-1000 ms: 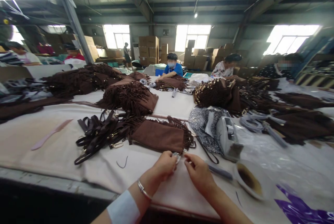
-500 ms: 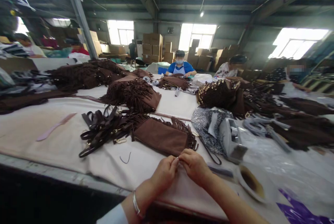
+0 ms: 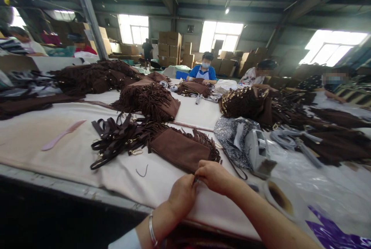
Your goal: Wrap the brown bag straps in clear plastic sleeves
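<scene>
Both hands meet at the near edge of a brown fringed bag [image 3: 181,149] that lies on the pale cloth. My left hand [image 3: 183,194] is closed, its fingertips pinched on something small and dark that I cannot make out. Touching it from the right, my right hand [image 3: 213,175] is closed too, and what its fingers hold is hidden. Dark straps with gold clasps [image 3: 111,140] lie in a heap left of the bag. A short dark thread [image 3: 142,171] rests on the cloth nearby.
A pink comb [image 3: 62,136] lies at the left. To the right stand a tape dispenser [image 3: 261,156] and a roll [image 3: 279,198], beside clear plastic. More fringed bags [image 3: 147,100] are piled farther back. Across the table sits a person in blue [image 3: 203,72].
My left hand has turned slightly, and a small dark thing now shows between the fingertips. My right hand has risen a little over it. The view has shifted slightly.
</scene>
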`<action>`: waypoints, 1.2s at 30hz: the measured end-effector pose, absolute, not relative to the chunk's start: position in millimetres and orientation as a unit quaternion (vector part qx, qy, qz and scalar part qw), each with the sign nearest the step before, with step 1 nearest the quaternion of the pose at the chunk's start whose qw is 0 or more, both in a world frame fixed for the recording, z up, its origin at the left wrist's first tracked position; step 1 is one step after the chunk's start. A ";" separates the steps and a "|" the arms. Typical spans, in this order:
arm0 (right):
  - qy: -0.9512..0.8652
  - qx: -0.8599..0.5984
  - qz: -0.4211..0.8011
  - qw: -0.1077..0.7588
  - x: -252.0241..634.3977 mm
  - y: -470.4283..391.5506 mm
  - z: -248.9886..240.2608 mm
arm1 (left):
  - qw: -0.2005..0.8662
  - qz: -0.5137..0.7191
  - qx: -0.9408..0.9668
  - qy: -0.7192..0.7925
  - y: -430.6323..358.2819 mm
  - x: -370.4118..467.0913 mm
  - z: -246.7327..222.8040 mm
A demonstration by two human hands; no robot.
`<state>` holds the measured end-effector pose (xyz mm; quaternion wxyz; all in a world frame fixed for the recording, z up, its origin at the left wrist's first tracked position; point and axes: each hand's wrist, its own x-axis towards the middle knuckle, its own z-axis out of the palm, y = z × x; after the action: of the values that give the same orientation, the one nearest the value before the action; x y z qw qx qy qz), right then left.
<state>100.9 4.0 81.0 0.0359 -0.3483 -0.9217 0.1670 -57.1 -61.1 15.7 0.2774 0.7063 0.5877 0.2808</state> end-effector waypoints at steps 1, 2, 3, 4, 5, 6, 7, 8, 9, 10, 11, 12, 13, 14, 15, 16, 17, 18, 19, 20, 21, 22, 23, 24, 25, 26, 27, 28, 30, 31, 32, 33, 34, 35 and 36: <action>-0.923 -0.349 0.157 0.028 99.4 4.1 80.1 | 0.274 0.274 0.708 0.591 -61.1 -57.4 14.4; -0.925 -0.349 0.149 0.023 98.3 3.9 79.3 | 0.271 0.269 0.709 0.593 -60.8 -57.6 13.0; -0.927 -0.346 0.143 0.021 97.8 3.5 78.9 | 0.270 0.267 0.710 0.593 -60.4 -57.9 11.8; -0.929 -0.341 0.142 0.022 97.8 2.9 79.1 | 0.269 0.266 0.711 0.593 -59.9 -58.1 10.9; -0.931 -0.334 0.144 0.025 98.3 2.1 79.8 | 0.269 0.265 0.712 0.592 -59.5 -58.4 10.2; -0.933 -0.326 0.149 0.028 99.3 1.3 80.8 | 0.268 0.264 0.712 0.592 -59.1 -58.5 9.8; -0.935 -0.317 0.156 0.032 100.5 0.4 81.9 | 0.268 0.263 0.712 0.593 -58.9 -58.5 9.7; -0.936 -0.310 0.162 0.036 101.8 -0.2 82.8 | 0.267 0.261 0.712 0.595 -58.9 -58.4 9.9; -0.937 -0.305 0.165 0.037 102.9 -0.7 83.1 | 0.266 0.260 0.712 0.596 -58.9 -58.2 10.2; -0.938 -0.304 0.165 0.035 103.8 -1.0 82.6 | 0.265 0.260 0.713 0.594 -58.9 -57.9 10.5; -0.938 -0.306 0.162 0.030 104.3 -1.0 81.3 | 0.265 0.260 0.715 0.592 -58.9 -57.5 10.9; -0.937 -0.312 0.155 0.025 104.4 -0.8 79.2 | 0.265 0.261 0.718 0.589 -58.9 -57.2 11.1; -0.936 -0.320 0.147 0.020 104.3 -0.6 76.5 | 0.265 0.262 0.720 0.586 -58.9 -56.8 11.1; -0.934 -0.328 0.138 0.017 103.9 -0.3 73.5 | 0.264 0.262 0.722 0.584 -58.9 -56.6 10.8; -0.933 -0.335 0.131 0.018 103.6 -0.1 70.4 | 0.263 0.261 0.723 0.583 -58.9 -56.4 10.3; -0.932 -0.340 0.126 0.023 103.3 0.1 67.5 | 0.260 0.259 0.725 0.583 -58.9 -56.3 9.7; -0.931 -0.342 0.125 0.029 103.1 0.1 65.1 | 0.257 0.256 0.727 0.583 -59.0 -56.3 9.1; -0.931 -0.342 0.127 0.035 103.1 0.0 63.3 | 0.254 0.252 0.731 0.581 -59.2 -56.3 8.6; -0.930 -0.341 0.129 0.042 103.4 -0.3 62.0 | 0.251 0.248 0.736 0.578 -59.4 -56.2 8.4; -0.930 -0.340 0.131 0.048 103.8 -0.7 61.1 | 0.248 0.242 0.740 0.576 -59.6 -56.0 8.7; -0.930 -0.340 0.131 0.055 104.4 -1.3 60.5 | 0.246 0.237 0.744 0.575 -59.8 -55.8 9.5; -0.929 -0.340 0.129 0.062 105.0 -2.1 59.8 | 0.245 0.229 0.747 0.574 -60.1 -55.4 10.9; -0.929 -0.340 0.125 0.070 105.7 -2.9 58.9 | 0.243 0.221 0.750 0.574 -60.2 -55.0 12.9; -0.929 -0.341 0.118 0.079 106.5 -3.9 57.7 | 0.242 0.211 0.751 0.577 -60.3 -54.7 15.2; -0.929 -0.341 0.109 0.089 107.3 -4.9 55.9 | 0.244 0.202 0.750 0.580 -60.2 -54.3 17.8; -0.930 -0.340 0.098 0.100 108.2 -6.0 53.7 | 0.248 0.194 0.749 0.584 -60.0 -54.0 20.4; -0.931 -0.338 0.085 0.111 109.2 -7.1 51.1 | 0.253 0.189 0.745 0.587 -59.7 -53.7 22.8; -0.932 -0.334 0.070 0.123 110.3 -8.3 48.2 | 0.262 0.191 0.739 0.591 -59.1 -53.4 24.9; -0.935 -0.321 0.043 0.145 112.9 -10.9 42.2 | 0.300 0.212 0.718 0.592 -57.6 -52.8 28.0; -0.936 -0.315 0.032 0.153 114.2 -12.5 39.4 | 0.340 0.226 0.697 0.590 -56.8 -52.4 29.1; -0.937 -0.311 0.025 0.160 115.4 -14.2 36.8 | 0.396 0.238 0.663 0.589 -55.9 -52.0 30.0; -0.936 -0.310 0.020 0.167 116.4 -16.2 34.7 | 0.465 0.246 0.616 0.586 -55.1 -51.8 30.7; -0.933 -0.313 0.017 0.174 117.0 -18.5 32.9 | 0.540 0.250 0.557 0.580 -54.3 -51.8 31.3; -0.930 -0.319 0.017 0.183 117.2 -21.0 31.5 | 0.613 0.249 0.489 0.569 -53.6 -52.0 31.8; -0.925 -0.328 0.018 0.192 117.1 -23.8 30.3 | 0.676 0.243 0.419 0.555 -52.9 -52.5 32.2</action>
<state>117.1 -23.8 30.3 0.1921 -0.3276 -0.9249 0.0180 -52.5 -52.9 32.2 0.6760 0.4192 0.5550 0.2433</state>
